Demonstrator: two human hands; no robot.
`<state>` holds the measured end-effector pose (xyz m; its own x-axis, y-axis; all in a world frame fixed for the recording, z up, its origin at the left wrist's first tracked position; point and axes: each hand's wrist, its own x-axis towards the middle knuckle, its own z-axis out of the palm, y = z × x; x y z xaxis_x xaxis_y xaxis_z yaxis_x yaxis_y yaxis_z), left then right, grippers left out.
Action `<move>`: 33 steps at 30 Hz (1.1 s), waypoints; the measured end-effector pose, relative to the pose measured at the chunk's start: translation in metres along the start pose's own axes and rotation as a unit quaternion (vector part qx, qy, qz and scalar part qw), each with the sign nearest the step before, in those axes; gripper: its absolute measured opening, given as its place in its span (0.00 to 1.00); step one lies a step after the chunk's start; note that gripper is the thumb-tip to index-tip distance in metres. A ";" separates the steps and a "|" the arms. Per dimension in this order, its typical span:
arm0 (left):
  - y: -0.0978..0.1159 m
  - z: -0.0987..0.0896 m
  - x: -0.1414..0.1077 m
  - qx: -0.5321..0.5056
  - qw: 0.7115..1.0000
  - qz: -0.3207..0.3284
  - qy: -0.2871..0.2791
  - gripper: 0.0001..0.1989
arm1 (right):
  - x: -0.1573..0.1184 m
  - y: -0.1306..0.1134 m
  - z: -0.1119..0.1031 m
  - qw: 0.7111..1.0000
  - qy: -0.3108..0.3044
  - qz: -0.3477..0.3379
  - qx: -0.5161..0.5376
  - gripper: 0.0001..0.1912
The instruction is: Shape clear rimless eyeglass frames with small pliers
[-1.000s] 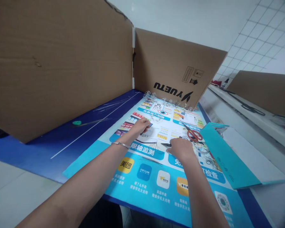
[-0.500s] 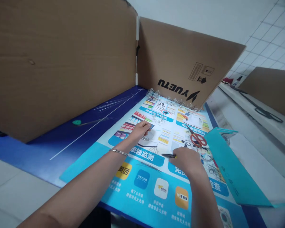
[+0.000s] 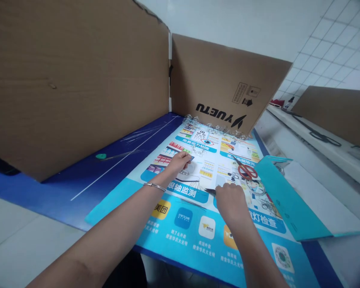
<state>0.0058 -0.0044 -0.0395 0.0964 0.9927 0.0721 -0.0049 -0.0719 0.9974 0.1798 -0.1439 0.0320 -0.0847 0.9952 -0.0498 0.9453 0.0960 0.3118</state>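
Note:
My left hand (image 3: 180, 163), a bracelet on its wrist, is closed in a pinch above the printed poster (image 3: 180, 256). What its fingers hold is too small to make out. My right hand (image 3: 231, 202) is wrapped round a pair of pliers (image 3: 211, 192), whose dark jaws point left toward the left hand; the handles are hidden in the palm. Thin dark wires (image 3: 187, 203) lie on the poster between the two forearms. Beyond the right hand rest red-handled scissors (image 3: 247, 172) and a coil of wire (image 3: 256, 188). A tangled clump of fine wire (image 3: 269, 208) lies closer to me.
Tall cardboard panels (image 3: 108, 80) stand at the left and back. Wiry, shiny pieces (image 3: 213, 129) line the back panel's foot. A teal folder (image 3: 291, 200) lies open at right. A small green item (image 3: 101, 156) sits on the blue surface (image 3: 114, 140). Dark scissors (image 3: 324, 138) lie on a ledge.
The view has shifted slightly. My right hand has turned a little, still gripping the pliers. My left hand keeps its pinch in nearly the same place.

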 end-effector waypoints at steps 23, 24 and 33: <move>0.022 -0.011 -0.006 -0.014 1.000 -0.011 0.004 0.04 | 0.040 -0.004 0.004 0.996 0.013 0.073 -0.050 0.14; 0.023 -0.012 -0.007 -0.016 1.000 -0.009 0.002 0.04 | 0.035 -0.002 0.004 0.996 0.008 0.077 -0.049 0.15; 0.022 -0.023 -0.017 -0.016 1.000 -0.002 -0.020 0.04 | 0.012 0.009 0.004 0.992 -0.081 0.101 0.015 0.23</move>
<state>-0.0189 -0.0207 -0.0186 0.1372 0.9882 0.0688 -0.0370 -0.0643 0.9972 0.1889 -0.1308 0.0304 0.1558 0.9776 -0.1414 0.9471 -0.1071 0.3027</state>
